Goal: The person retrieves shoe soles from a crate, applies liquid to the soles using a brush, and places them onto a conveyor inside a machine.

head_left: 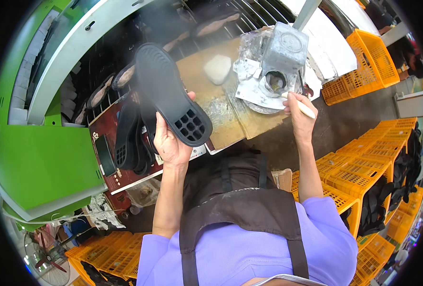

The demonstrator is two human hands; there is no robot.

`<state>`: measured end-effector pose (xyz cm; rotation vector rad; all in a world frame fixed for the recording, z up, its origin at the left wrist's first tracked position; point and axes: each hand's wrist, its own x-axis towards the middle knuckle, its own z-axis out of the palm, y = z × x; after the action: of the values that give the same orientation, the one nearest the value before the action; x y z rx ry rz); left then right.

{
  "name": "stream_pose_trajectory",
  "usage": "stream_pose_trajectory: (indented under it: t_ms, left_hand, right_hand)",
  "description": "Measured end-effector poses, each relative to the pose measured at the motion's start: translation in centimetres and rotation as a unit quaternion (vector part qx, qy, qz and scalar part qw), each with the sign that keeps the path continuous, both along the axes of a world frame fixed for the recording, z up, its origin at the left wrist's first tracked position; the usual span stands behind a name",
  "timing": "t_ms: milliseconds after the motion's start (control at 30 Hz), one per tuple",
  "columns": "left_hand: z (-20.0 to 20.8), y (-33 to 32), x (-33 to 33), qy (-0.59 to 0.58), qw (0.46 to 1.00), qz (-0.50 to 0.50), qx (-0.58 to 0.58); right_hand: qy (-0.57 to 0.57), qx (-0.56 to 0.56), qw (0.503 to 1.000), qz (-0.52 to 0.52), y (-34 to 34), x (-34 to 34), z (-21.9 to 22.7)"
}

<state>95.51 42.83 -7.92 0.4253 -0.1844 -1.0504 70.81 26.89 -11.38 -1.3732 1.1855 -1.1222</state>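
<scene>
My left hand (172, 145) is closed around the heel end of a black shoe sole (159, 78), held up and tilted, with a grid of hollows showing in its heel. My right hand (301, 119) grips the pale handle of a brush (306, 110). The brush's tip end is at the round mouth of a grey metal can (288, 47), and its bristles are not clearly seen. The can lies tipped on a glue-smeared white sheet (254, 97). More black soles (128, 128) stand on the table's left part, beside a dark flat phone-like object (105, 155). A whitish rounded pad (218, 69) rests on the brown board.
A green machine (49, 167) stands at the left, and a metal-bar rack (221, 28) with shoe pieces lies beyond the table. Yellow crates (359, 162) are stacked at the right, some holding black soles. Another crate (364, 62) sits at far right.
</scene>
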Motion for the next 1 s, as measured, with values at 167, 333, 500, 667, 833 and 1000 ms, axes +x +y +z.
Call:
stream_pose_trajectory:
  t_ms: [167, 333, 500, 667, 833, 1000]
  left_hand:
    - [0.1, -0.1, -1.1, -0.116, 0.993, 0.006, 0.014]
    - [-0.8, 0.2, -0.6, -0.184, 0.983, -0.021, 0.014]
    - [-0.8, -0.1, -1.3, -0.269, 0.960, 0.003, 0.074]
    - [-0.8, -0.7, -3.0, -0.360, 0.928, 0.042, 0.086]
    - [-0.5, -1.2, -4.9, -0.411, 0.908, 0.042, 0.072]
    - [-1.1, -1.5, -6.8, -0.386, 0.920, 0.045, 0.051]
  right_hand:
    - [0.004, -0.029, 1.000, 0.006, 0.4, 0.2, -1.0]
    - [0.075, -0.118, 0.990, 0.009, 0.9, -1.2, -0.9]
    - [0.143, -0.188, 0.972, 0.010, 1.9, -1.5, 0.6]
    - [0.044, -0.119, 0.992, 0.014, 5.7, -0.8, 4.5]
    - [-0.035, -0.211, 0.966, 0.148, 7.7, 1.9, 5.8]
    - [-0.046, -0.196, 0.960, 0.194, 8.3, 4.6, 5.8]
